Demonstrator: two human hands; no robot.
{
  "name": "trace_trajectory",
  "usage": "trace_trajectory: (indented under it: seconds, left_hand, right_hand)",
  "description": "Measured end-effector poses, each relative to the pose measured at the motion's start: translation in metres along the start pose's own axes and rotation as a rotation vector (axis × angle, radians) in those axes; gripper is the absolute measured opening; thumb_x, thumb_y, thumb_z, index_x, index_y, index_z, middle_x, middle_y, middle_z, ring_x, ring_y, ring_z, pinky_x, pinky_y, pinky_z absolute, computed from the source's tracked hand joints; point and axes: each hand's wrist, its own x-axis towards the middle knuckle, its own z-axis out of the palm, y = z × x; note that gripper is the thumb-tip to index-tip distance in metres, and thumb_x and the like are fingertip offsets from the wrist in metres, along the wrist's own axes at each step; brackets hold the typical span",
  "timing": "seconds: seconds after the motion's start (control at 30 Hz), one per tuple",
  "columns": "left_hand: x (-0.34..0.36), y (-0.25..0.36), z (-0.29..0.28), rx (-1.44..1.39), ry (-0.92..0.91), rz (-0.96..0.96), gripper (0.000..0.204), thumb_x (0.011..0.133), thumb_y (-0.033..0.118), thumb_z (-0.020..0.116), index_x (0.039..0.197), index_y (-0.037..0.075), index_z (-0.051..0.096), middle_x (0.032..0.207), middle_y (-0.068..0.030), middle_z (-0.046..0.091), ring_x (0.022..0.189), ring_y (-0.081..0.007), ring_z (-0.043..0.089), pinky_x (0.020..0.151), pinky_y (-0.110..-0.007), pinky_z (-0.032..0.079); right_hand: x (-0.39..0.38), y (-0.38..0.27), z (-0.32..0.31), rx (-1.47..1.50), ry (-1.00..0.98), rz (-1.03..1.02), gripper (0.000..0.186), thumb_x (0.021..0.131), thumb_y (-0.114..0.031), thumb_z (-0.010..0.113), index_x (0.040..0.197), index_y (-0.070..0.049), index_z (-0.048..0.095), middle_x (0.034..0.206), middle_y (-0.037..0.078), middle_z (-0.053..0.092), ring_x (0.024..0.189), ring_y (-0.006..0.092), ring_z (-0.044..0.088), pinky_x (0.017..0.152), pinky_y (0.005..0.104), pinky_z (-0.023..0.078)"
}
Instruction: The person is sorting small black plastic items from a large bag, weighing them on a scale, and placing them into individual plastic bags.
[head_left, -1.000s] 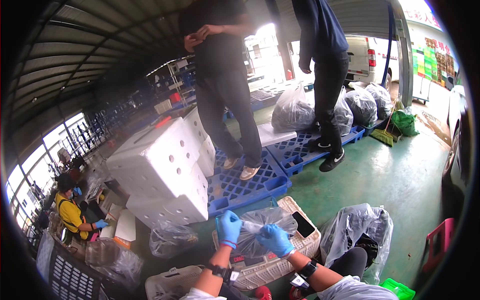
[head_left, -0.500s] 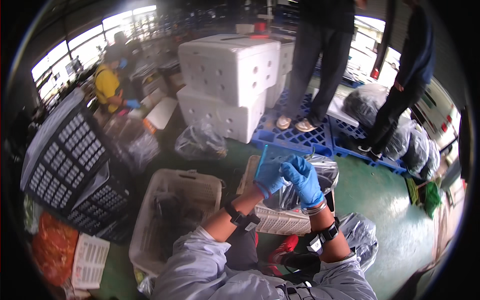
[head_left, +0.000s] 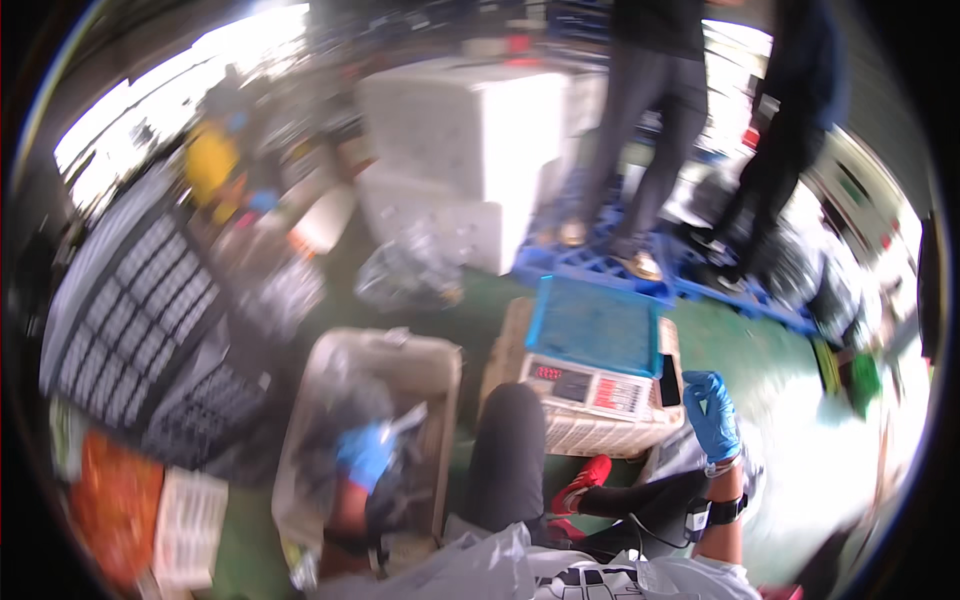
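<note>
My left hand (head_left: 366, 455), in a blue glove, is down inside the beige crate (head_left: 450, 400), smeared by motion. A whitish strip (head_left: 408, 418) shows at its fingers; whether they grip it I cannot tell. Clear plastic bags with dark contents (head_left: 335, 410) lie in this crate. My right hand (head_left: 712, 415), also gloved, is raised right of the scale with curled fingers; what they hold, if anything, is hidden. The scale (head_left: 595, 325) has a blue plate and a red-lit display, and it stands on a pale upturned crate (head_left: 590, 435). A dark phone (head_left: 669, 380) lies beside it.
Stacked dark crates (head_left: 140, 310) lean at the left, above an orange net bag (head_left: 115, 505). White foam boxes (head_left: 420, 120) stand ahead. Two people stand on blue pallets (head_left: 590, 265) at the right; a person in yellow (head_left: 210, 165) works far left. Filled plastic bags (head_left: 800, 275) line the right.
The dark-filled plastic bag has left the scale, uncovering its blue plate. My hands have parted: the left went down into the crate, the right moved out to the right. The view is more blurred.
</note>
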Motion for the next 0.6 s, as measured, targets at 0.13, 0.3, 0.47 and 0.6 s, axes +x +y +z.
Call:
trace_trajectory:
  seconds: [0.13,0.3,0.47,0.6]
  left_hand:
    - [-0.019,-0.001,0.029,-0.238,-0.295,-0.097,0.034,0.08,0.03,0.062,0.11,0.015,0.061,0.082,-0.0143,0.065,0.071,-0.0329,0.062,0.07,-0.042,0.05]
    - [0.056,0.161,-0.025,-0.557,-0.063,0.337,0.021,0.082,0.025,0.061,0.1,0.014,0.061,0.09,-0.0099,0.064,0.082,-0.0272,0.063,0.072,-0.039,0.049]
    - [0.09,0.291,-0.034,-0.687,-0.217,1.004,0.019,0.086,0.018,0.06,0.103,0.01,0.061,0.092,-0.0114,0.064,0.083,-0.0279,0.063,0.072,-0.036,0.05]
    - [0.047,0.39,-0.033,-0.729,-0.476,1.236,0.019,0.087,0.015,0.059,0.105,0.009,0.06,0.091,-0.0117,0.064,0.085,-0.0295,0.063,0.075,-0.038,0.049]
  right_hand:
    - [-0.15,0.121,-0.092,-0.063,0.304,0.551,0.013,0.084,-0.009,0.057,0.094,-0.004,0.062,0.081,0.007,0.06,0.073,0.0148,0.058,0.068,0.0303,0.048]
    - [-0.473,0.163,-0.168,-0.391,0.874,1.374,0.022,0.085,-0.02,0.052,0.089,-0.001,0.062,0.081,0.015,0.062,0.077,0.0242,0.061,0.071,0.0356,0.047]
    - [-0.758,0.103,-0.087,-0.757,1.018,2.065,0.023,0.081,-0.019,0.052,0.088,0.001,0.061,0.08,0.022,0.063,0.072,0.0354,0.06,0.068,0.0446,0.047]
    - [-0.753,0.024,0.086,-0.729,1.11,2.166,0.023,0.078,-0.019,0.057,0.09,0.001,0.061,0.085,0.025,0.063,0.076,0.0377,0.06,0.071,0.0462,0.047]
